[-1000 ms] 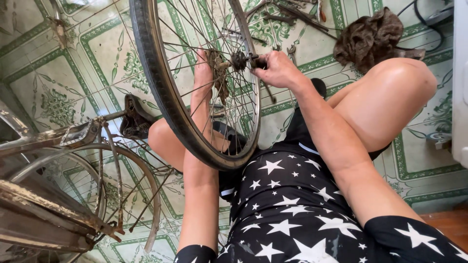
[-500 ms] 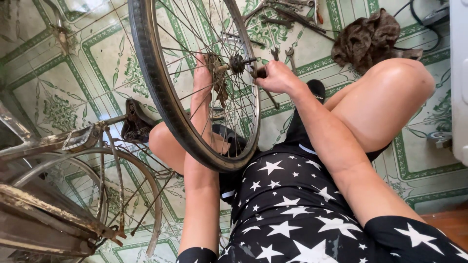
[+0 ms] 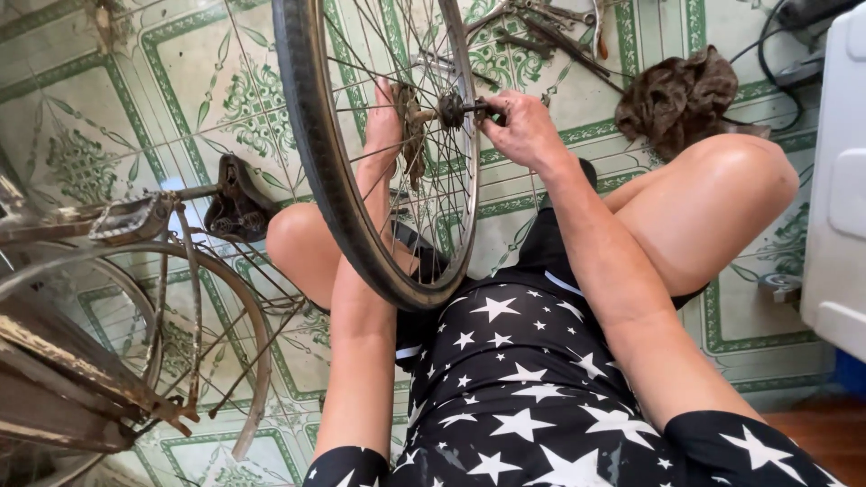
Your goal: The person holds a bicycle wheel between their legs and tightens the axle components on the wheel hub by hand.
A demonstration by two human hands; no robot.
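Underfoot, green-patterned floor tiles (image 3: 225,99) carry a brown rag (image 3: 681,95).

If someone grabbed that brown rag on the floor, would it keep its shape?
Probably not: the brown rag lies crumpled in soft folds on the tiled floor, so it would likely droop. It looks light, and unlike the bicycle wheel should not roll.

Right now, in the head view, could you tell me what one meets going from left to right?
Rusty bicycle frame → bicycle saddle → wheel → left hand → right hand → brown rag → white appliance.
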